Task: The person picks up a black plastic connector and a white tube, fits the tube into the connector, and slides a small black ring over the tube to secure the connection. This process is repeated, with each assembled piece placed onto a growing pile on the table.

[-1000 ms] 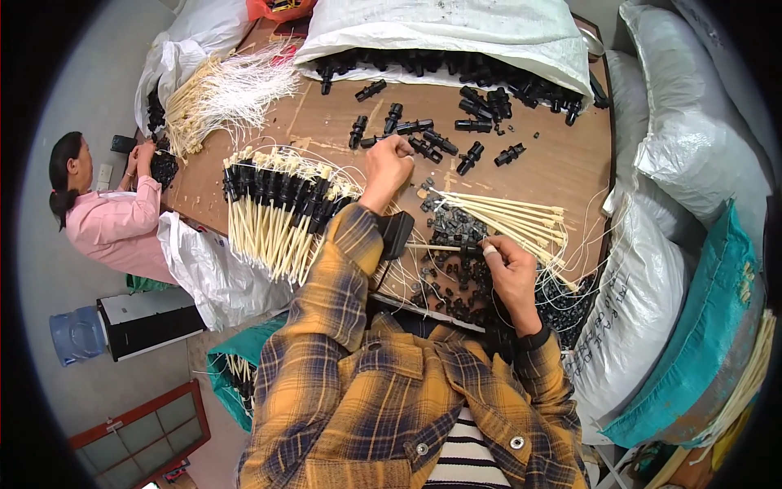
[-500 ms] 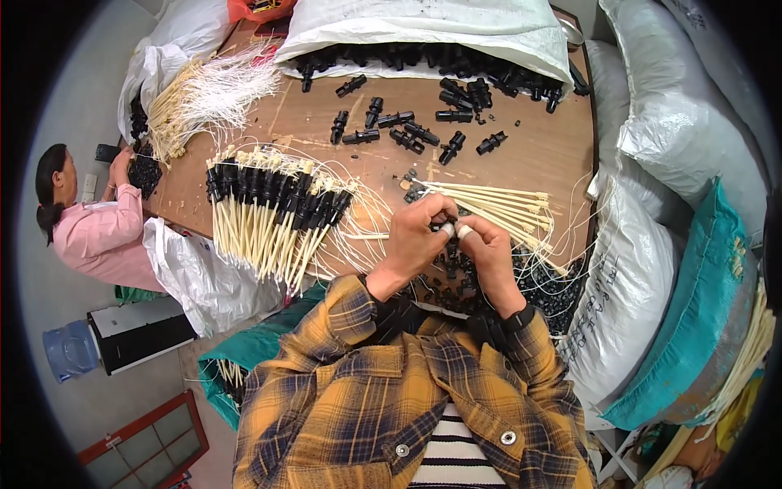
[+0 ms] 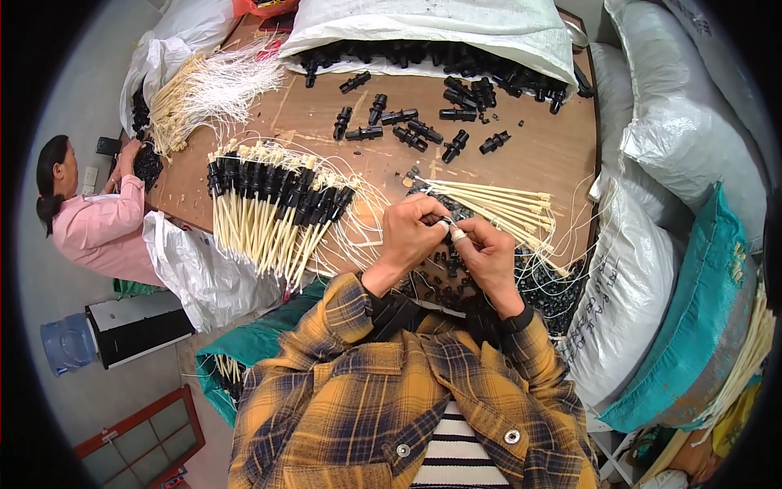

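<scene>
My left hand (image 3: 407, 236) and my right hand (image 3: 490, 254) meet over the near edge of the table, fingertips pinched close together. A small dark piece shows between my left fingertips, too hidden to name. Whatever my right fingers pinch is covered by them. Both thumbs carry white wraps. A pale stick (image 3: 368, 245) pokes out left of my left hand; whether I hold it cannot be told. Beyond my right hand lies a fan of cream sticks (image 3: 497, 204) with white cords. Below my hands are many small black pieces (image 3: 444, 285).
Left stands a row of cream sticks with black connectors (image 3: 269, 187). Loose black connectors (image 3: 423, 130) lie ahead, before an open white sack (image 3: 440, 28). A bundle of white cords (image 3: 224, 85) lies far left, near a person in pink (image 3: 102, 224). Full sacks (image 3: 623, 285) line the right.
My hands have turned slightly at the fingertips, staying in the same place. The pale stick by my left hand sits slightly lower. The person in pink has shifted their hands a little.
</scene>
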A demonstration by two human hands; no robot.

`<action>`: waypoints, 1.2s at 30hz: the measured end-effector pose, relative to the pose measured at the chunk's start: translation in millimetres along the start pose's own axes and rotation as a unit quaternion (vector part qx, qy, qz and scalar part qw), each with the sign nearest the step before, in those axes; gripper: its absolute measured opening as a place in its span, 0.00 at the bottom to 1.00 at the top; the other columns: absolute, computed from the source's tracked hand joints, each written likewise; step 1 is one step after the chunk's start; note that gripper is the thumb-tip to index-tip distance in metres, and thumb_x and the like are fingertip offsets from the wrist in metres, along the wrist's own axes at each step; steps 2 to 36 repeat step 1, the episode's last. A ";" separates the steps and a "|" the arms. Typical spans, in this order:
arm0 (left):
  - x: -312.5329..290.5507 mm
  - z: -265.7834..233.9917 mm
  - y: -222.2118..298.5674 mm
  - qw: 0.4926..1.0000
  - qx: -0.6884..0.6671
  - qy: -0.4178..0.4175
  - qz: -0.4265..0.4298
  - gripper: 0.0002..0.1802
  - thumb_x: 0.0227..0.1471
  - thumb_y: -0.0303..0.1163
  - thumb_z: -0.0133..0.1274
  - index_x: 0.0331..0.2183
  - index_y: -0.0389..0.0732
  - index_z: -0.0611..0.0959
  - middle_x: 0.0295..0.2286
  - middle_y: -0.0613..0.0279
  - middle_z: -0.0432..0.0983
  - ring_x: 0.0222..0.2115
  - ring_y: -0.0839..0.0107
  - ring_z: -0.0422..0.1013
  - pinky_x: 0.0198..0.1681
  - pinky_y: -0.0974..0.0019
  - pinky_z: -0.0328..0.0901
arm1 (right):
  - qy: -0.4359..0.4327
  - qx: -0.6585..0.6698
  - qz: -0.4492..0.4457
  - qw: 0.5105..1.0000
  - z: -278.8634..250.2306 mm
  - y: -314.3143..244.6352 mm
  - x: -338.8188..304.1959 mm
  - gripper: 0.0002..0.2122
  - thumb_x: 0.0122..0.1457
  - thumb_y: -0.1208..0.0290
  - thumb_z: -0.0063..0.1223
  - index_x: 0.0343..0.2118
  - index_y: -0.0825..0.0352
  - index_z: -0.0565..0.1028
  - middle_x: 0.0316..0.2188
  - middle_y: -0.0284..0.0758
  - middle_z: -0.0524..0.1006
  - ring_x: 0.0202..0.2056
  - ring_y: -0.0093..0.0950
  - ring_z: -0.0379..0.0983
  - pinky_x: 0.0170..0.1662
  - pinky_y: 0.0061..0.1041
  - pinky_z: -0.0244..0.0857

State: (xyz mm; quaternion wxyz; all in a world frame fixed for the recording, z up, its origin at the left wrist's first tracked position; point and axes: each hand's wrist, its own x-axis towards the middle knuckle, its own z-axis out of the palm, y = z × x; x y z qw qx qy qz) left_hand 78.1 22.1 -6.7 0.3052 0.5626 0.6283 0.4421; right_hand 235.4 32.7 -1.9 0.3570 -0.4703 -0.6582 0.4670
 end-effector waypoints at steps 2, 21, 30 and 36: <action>1.3 -1.0 3.2 1.000 0.000 0.000 0.001 0.05 0.39 0.25 0.56 0.24 0.38 0.83 0.21 0.61 0.76 0.21 0.72 0.73 0.24 0.72 0.66 | 0.013 -0.048 -0.082 0.995 -0.6 4.0 1.5 0.04 0.55 0.75 0.57 0.32 0.67 0.78 0.16 0.26 0.75 0.18 0.13 0.66 0.21 0.14 0.58; 1.3 -1.0 3.2 1.000 0.000 0.000 0.001 0.05 0.39 0.25 0.56 0.24 0.38 0.83 0.21 0.61 0.76 0.21 0.72 0.73 0.24 0.72 0.66 | 0.013 -0.048 -0.082 0.995 -0.6 4.0 1.5 0.04 0.55 0.75 0.57 0.32 0.67 0.78 0.16 0.26 0.75 0.18 0.13 0.66 0.21 0.14 0.58; 1.3 -1.0 3.2 1.000 0.000 0.000 0.001 0.05 0.39 0.25 0.56 0.24 0.38 0.83 0.21 0.61 0.76 0.21 0.72 0.73 0.24 0.72 0.66 | 0.013 -0.048 -0.082 0.995 -0.6 4.0 1.5 0.04 0.55 0.75 0.57 0.32 0.67 0.78 0.16 0.26 0.75 0.18 0.13 0.66 0.21 0.14 0.58; 1.3 -1.0 3.2 1.000 0.000 0.000 0.001 0.05 0.39 0.25 0.56 0.24 0.38 0.83 0.21 0.61 0.76 0.21 0.72 0.73 0.24 0.72 0.66 | 0.013 -0.048 -0.082 0.995 -0.6 4.0 1.5 0.04 0.55 0.75 0.57 0.32 0.67 0.78 0.16 0.26 0.75 0.18 0.13 0.66 0.21 0.14 0.58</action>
